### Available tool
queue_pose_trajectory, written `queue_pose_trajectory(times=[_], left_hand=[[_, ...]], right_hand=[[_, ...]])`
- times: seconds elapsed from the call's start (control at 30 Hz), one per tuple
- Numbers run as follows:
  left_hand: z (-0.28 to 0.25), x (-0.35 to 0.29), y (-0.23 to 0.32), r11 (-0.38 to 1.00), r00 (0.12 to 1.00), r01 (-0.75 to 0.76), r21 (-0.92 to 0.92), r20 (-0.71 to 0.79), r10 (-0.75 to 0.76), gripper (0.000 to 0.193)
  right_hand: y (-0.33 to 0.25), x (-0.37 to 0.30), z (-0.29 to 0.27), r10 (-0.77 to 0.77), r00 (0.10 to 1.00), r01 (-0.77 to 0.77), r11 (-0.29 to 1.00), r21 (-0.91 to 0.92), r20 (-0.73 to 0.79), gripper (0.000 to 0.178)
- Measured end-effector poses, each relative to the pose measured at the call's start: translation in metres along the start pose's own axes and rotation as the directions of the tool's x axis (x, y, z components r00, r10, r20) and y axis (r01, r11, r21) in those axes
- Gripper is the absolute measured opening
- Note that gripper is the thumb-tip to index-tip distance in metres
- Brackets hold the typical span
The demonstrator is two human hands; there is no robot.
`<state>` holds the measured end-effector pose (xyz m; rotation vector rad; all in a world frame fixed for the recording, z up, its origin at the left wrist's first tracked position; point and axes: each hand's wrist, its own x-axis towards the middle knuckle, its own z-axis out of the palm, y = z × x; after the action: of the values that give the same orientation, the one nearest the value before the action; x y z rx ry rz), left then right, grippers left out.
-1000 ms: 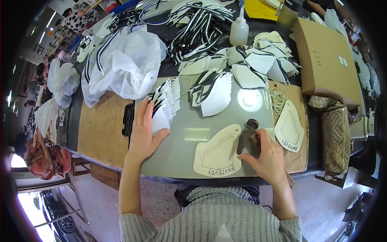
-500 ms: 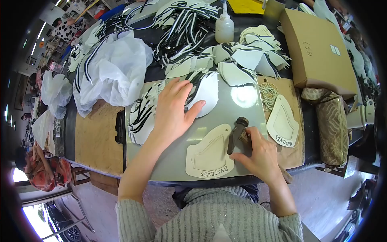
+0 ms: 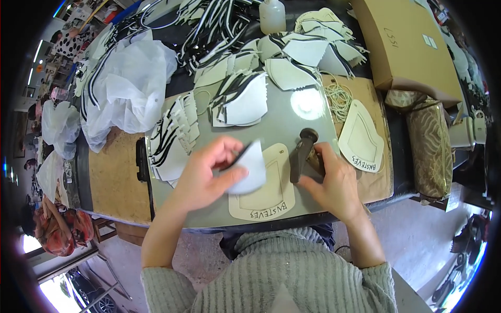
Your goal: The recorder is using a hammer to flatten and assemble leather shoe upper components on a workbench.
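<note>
Between the thumb and fingers of my left hand [image 3: 197,178] is a white, curved cut piece [image 3: 252,171] with a black edge, slightly smeared by motion. It hangs over the left part of a cream pattern template [image 3: 272,195] lying on the grey board [image 3: 209,221]. My right hand [image 3: 338,188] is closed round a hammer [image 3: 301,156], its dark head upright beside the template's right edge. Beyond my left hand sits a stack of similar white pieces [image 3: 248,101]. A fanned row of black-edged pieces [image 3: 175,138] lies at the board's left side.
Further white pieces [image 3: 305,52] are heaped at the back, near a white bottle [image 3: 272,18]. To the right are a second template [image 3: 360,141], coiled string [image 3: 338,99], a cardboard box [image 3: 404,52] and a patterned pouch [image 3: 430,151]. A translucent plastic bag [image 3: 130,83] bulges at left.
My left hand has come back from the stack toward me, now carrying one white piece over the template. My right hand keeps its hold on the hammer. The view has shifted slightly.
</note>
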<state>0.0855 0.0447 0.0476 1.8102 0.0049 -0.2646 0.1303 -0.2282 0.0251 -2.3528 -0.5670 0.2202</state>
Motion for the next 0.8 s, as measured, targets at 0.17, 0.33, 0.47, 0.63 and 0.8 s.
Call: queue_pose_trajectory(times=[0.17,0.33,0.47,0.63,0.8], left_hand=[[0.031,-0.029,-0.02,0.982,0.983,0.112,-0.149,-0.131,-0.132,0.034],[0.052,-0.019,-0.016,0.978,0.979,0.084,-0.191,-0.168,-0.117,0.038],[0.062,-0.016,0.002,0.972,0.978,0.031,-0.233,-0.192,-0.077,0.046],[0.074,-0.006,-0.001,0.979,0.99,0.102,-0.176,-0.08,-0.117,0.049],[0.08,-0.003,-0.012,0.995,0.986,0.062,-0.074,-0.15,-0.073,0.053]], right_hand=[[-0.003,0.006,-0.006,0.109,0.994,-0.111,0.989,0.095,0.032,0.056],[-0.002,0.004,-0.008,0.174,0.984,-0.177,0.964,0.196,0.034,0.058],[-0.001,0.003,-0.016,0.145,0.985,-0.16,0.972,0.17,0.098,0.063],[0.009,-0.002,-0.021,0.139,0.986,-0.155,0.969,0.194,0.091,0.067],[0.003,-0.002,-0.026,0.129,0.979,-0.146,0.985,0.097,0.16,0.068]])
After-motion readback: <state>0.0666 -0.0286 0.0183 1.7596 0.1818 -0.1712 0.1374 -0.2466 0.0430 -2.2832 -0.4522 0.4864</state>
